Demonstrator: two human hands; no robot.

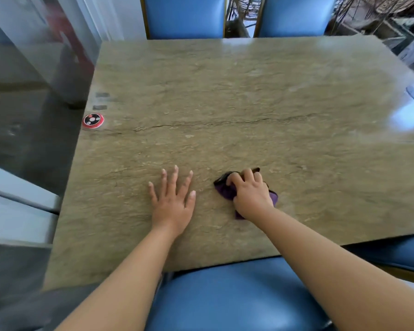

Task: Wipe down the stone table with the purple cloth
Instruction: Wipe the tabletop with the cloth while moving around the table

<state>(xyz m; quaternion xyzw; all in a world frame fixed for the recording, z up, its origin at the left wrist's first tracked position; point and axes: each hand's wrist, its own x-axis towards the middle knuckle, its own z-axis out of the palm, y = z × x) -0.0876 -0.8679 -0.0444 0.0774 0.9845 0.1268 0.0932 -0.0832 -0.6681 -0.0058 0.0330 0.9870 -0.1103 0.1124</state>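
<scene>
On the near half of the stone table [249, 91], right of centre: purple cloth [227, 191], bunched into a soft crumpled wad, long axis slanting from far left to near right. Pressed down under right hand [250, 193], fingers curled and gripping the fabric. Left hand [172, 199] just beside, flat on bare slab, fingers spread wide, holding nothing. Slab matte, tan-olive, veined, with a dark crack running left to right. Round red-and-black disc [93, 120] at left edge. Blue padded chairs [184, 15] far side.
</scene>
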